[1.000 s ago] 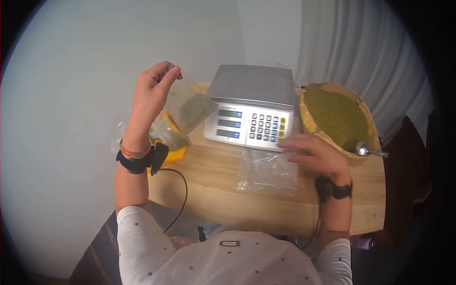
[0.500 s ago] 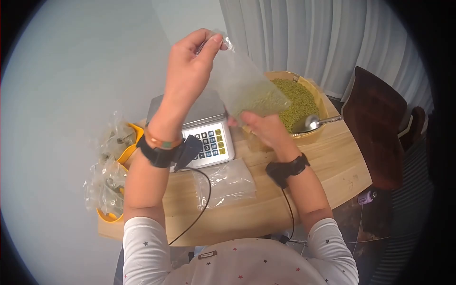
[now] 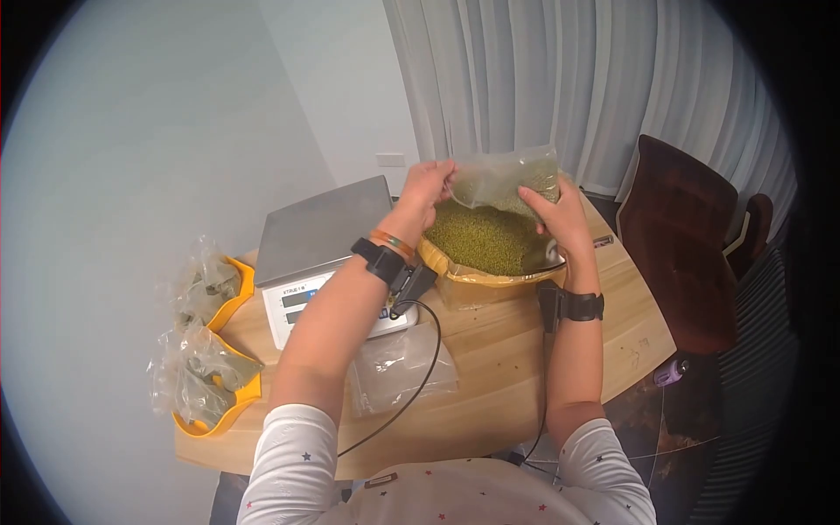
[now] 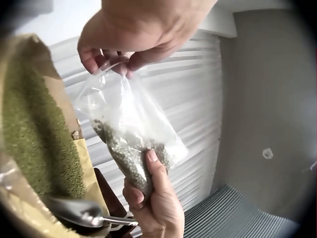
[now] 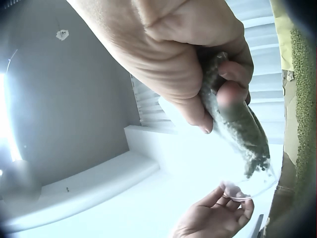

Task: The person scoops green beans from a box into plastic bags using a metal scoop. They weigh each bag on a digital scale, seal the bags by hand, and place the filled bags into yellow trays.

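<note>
A clear plastic bag (image 3: 499, 175) partly filled with small green beans is held up over an open box (image 3: 479, 290) of loose green beans (image 3: 472, 238). My left hand (image 3: 426, 188) pinches the bag's mouth at its edge. Lower down, my right hand (image 3: 562, 219) grips the filled end; in the left wrist view its thumb presses on the beans through the plastic. The bag lies tilted nearly sideways, with beans spread toward its mouth in the right wrist view. A metal scoop (image 4: 81, 212) rests in the box, its handle over the rim.
A scale (image 3: 324, 223) with a grey platform stands left of the box. Flat clear bags (image 3: 402, 372) lie in front of it. At the left table edge, filled bags (image 3: 214, 376) sit by yellow holders (image 3: 247, 280). A brown chair (image 3: 678, 254) stands right of the table.
The bag has moved from above the scale's left side to over the bean box and tipped sideways. My right hand has left the scale's front and taken hold of the bag's filled end.
</note>
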Demonstrator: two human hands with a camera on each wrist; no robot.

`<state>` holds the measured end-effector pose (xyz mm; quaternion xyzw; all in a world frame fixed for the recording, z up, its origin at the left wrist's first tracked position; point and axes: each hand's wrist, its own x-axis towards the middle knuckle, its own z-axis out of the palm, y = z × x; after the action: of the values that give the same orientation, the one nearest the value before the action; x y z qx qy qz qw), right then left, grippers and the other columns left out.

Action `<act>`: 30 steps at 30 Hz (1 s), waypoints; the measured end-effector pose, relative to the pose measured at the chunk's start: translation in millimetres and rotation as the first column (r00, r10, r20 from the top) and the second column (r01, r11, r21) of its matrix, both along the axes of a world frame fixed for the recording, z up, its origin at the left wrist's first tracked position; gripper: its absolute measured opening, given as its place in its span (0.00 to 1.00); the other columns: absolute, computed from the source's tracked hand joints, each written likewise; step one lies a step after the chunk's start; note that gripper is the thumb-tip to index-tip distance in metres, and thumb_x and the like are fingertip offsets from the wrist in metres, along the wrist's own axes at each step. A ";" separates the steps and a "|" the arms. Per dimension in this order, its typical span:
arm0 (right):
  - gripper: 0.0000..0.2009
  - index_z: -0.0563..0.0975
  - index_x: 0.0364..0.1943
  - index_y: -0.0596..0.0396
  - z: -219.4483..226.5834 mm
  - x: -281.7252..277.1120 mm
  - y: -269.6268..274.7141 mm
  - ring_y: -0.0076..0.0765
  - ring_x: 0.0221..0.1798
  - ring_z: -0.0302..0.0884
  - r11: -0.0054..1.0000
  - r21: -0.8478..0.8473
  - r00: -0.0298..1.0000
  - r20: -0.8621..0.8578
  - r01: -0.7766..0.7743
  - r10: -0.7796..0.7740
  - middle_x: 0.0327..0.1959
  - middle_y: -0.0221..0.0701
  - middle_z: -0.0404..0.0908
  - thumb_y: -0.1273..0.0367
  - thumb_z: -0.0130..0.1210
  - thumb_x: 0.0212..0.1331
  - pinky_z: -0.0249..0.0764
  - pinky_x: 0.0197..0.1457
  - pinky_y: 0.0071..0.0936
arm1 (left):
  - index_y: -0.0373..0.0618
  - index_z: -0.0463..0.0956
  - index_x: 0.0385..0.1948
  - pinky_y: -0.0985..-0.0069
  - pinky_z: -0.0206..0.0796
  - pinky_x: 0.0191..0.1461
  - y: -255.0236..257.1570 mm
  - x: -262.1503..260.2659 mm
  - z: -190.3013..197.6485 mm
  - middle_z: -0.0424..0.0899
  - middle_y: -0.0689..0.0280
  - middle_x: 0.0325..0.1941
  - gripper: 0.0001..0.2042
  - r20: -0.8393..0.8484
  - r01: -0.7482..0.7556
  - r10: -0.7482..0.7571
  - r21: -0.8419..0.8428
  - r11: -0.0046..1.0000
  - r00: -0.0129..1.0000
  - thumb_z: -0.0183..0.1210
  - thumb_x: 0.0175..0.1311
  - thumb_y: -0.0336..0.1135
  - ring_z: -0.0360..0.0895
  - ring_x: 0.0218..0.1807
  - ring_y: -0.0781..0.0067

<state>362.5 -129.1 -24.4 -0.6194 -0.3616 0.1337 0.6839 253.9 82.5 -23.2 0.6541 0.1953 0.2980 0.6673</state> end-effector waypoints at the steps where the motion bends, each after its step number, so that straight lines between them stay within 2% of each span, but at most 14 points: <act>1: 0.19 0.77 0.48 0.61 -1.4 -0.1 1.8 0.17 0.19 0.68 1.000 -0.017 0.999 0.022 0.024 -0.024 0.29 0.26 0.78 0.65 0.67 0.56 0.64 0.19 0.17 | 0.48 0.79 0.31 0.81 0.67 0.38 -0.7 2.9 -5.6 0.78 0.75 0.26 0.11 -0.070 -0.024 0.016 -0.106 0.994 0.997 0.55 0.72 0.41 0.73 0.28 0.82; 2: 0.21 0.77 0.51 0.61 -1.9 0.1 2.6 0.17 0.20 0.68 0.998 -0.034 0.998 0.044 0.048 -0.047 0.30 0.26 0.79 0.66 0.67 0.56 0.65 0.20 0.17 | 0.50 0.79 0.30 0.80 0.67 0.39 -0.6 5.3 -11.0 0.78 0.76 0.26 0.11 -0.141 -0.054 0.025 -0.209 0.976 0.990 0.54 0.73 0.42 0.73 0.28 0.81; 5: 0.21 0.76 0.53 0.62 0.2 -4.8 3.3 0.18 0.22 0.70 0.998 -0.041 0.998 0.048 0.047 -0.045 0.33 0.28 0.80 0.69 0.66 0.56 0.67 0.23 0.17 | 0.50 0.77 0.29 0.77 0.66 0.37 3.5 11.0 -29.3 0.76 0.75 0.26 0.09 -0.159 -0.055 0.008 -0.295 0.954 0.987 0.54 0.71 0.39 0.72 0.29 0.79; 6: 0.21 0.76 0.53 0.62 -0.7 -4.6 4.2 0.18 0.22 0.70 0.998 -0.041 0.998 0.048 0.046 -0.044 0.33 0.28 0.80 0.69 0.66 0.56 0.67 0.23 0.17 | 0.51 0.77 0.30 0.73 0.67 0.40 6.4 12.3 -35.5 0.76 0.74 0.26 0.10 -0.180 -0.037 -0.018 -0.299 0.954 0.983 0.54 0.72 0.41 0.71 0.30 0.79; 9: 0.20 0.75 0.54 0.61 -5.2 -3.8 6.8 0.19 0.25 0.72 0.999 0.029 0.990 0.134 0.046 -0.049 0.38 0.30 0.80 0.72 0.64 0.57 0.69 0.26 0.18 | 0.51 0.75 0.31 0.73 0.68 0.40 9.5 14.6 -50.0 0.76 0.73 0.27 0.10 -0.207 -0.040 -0.035 -0.345 0.938 0.978 0.53 0.73 0.42 0.72 0.30 0.77; 11: 0.19 0.76 0.53 0.61 -4.2 -3.5 5.6 0.20 0.27 0.74 0.986 0.163 0.929 0.360 0.032 -0.089 0.39 0.31 0.80 0.75 0.63 0.57 0.70 0.27 0.19 | 0.50 0.74 0.33 0.73 0.69 0.40 8.3 12.4 -53.8 0.76 0.73 0.28 0.10 -0.196 -0.015 -0.059 -0.359 0.933 0.979 0.52 0.73 0.42 0.72 0.30 0.76; 12: 0.19 0.76 0.53 0.61 -3.6 -4.6 3.2 0.20 0.27 0.74 0.986 0.161 0.929 0.359 0.034 -0.091 0.39 0.31 0.80 0.75 0.63 0.57 0.70 0.27 0.19 | 0.49 0.73 0.34 0.73 0.69 0.39 7.7 11.3 -55.9 0.76 0.72 0.28 0.09 -0.183 0.010 -0.084 -0.374 0.927 0.980 0.51 0.74 0.41 0.72 0.30 0.76; 14: 0.16 0.77 0.52 0.61 10.0 -15.8 -6.0 0.20 0.25 0.74 0.991 0.052 0.962 0.237 0.125 -0.134 0.37 0.31 0.80 0.75 0.61 0.59 0.69 0.26 0.19 | 0.48 0.72 0.35 0.73 0.69 0.38 3.9 9.2 -58.1 0.75 0.71 0.28 0.09 -0.153 0.029 -0.100 -0.411 0.911 0.983 0.50 0.75 0.40 0.72 0.29 0.75; 18: 0.14 0.77 0.51 0.61 21.0 -24.6 -12.7 0.20 0.22 0.72 0.979 -0.062 0.945 0.280 0.195 -0.170 0.35 0.31 0.80 0.72 0.60 0.63 0.68 0.24 0.19 | 0.46 0.68 0.38 0.75 0.69 0.32 -7.8 8.6 -55.5 0.72 0.71 0.26 0.09 -0.114 0.070 -0.147 -0.506 0.860 0.982 0.44 0.77 0.38 0.70 0.27 0.75; 20: 0.14 0.77 0.50 0.62 22.4 -25.7 -12.7 0.19 0.19 0.71 0.990 0.094 0.979 0.163 0.106 -0.121 0.34 0.31 0.80 0.68 0.58 0.66 0.67 0.23 0.19 | 0.47 0.67 0.38 0.75 0.68 0.30 -10.3 7.1 -56.5 0.70 0.71 0.25 0.09 -0.080 0.116 -0.187 -0.535 0.837 0.979 0.42 0.78 0.39 0.68 0.25 0.76; 21: 0.14 0.77 0.50 0.62 24.2 -26.2 -14.6 0.19 0.19 0.71 0.989 0.095 0.978 0.165 0.111 -0.126 0.34 0.31 0.80 0.68 0.58 0.66 0.67 0.23 0.19 | 0.47 0.67 0.37 0.75 0.67 0.29 -11.2 6.5 -56.4 0.68 0.72 0.24 0.10 -0.046 0.155 -0.217 -0.562 0.813 0.975 0.40 0.79 0.39 0.67 0.24 0.77; 23: 0.14 0.77 0.49 0.63 29.2 -28.9 -20.1 0.19 0.21 0.72 0.984 0.175 0.995 0.086 0.027 -0.042 0.32 0.30 0.79 0.66 0.56 0.68 0.67 0.23 0.18 | 0.47 0.66 0.37 0.75 0.66 0.28 -10.6 7.1 -59.4 0.67 0.72 0.23 0.10 -0.066 0.132 -0.202 -0.557 0.820 0.977 0.40 0.79 0.40 0.65 0.24 0.77; 28: 0.11 0.78 0.50 0.63 31.7 -30.0 -25.6 0.17 0.24 0.73 0.983 0.182 0.991 0.127 0.017 -0.040 0.34 0.28 0.77 0.71 0.55 0.68 0.68 0.26 0.17 | 0.48 0.65 0.36 0.74 0.65 0.28 -5.2 9.1 -68.5 0.65 0.73 0.22 0.11 -0.060 0.137 -0.205 -0.557 0.819 0.977 0.39 0.79 0.39 0.64 0.22 0.78; 30: 0.11 0.78 0.50 0.62 30.0 -28.8 -25.5 0.17 0.25 0.73 0.986 0.168 0.988 0.149 0.012 -0.038 0.35 0.28 0.76 0.73 0.54 0.67 0.69 0.27 0.17 | 0.47 0.68 0.38 0.74 0.67 0.29 -5.1 9.6 -70.6 0.69 0.71 0.24 0.11 -0.065 0.131 -0.198 -0.548 0.826 0.978 0.41 0.78 0.40 0.66 0.24 0.77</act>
<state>333.7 -154.5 5.6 -0.5728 -0.4148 0.0468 0.7055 263.5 77.4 -93.9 0.4702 0.2536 0.1329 0.8348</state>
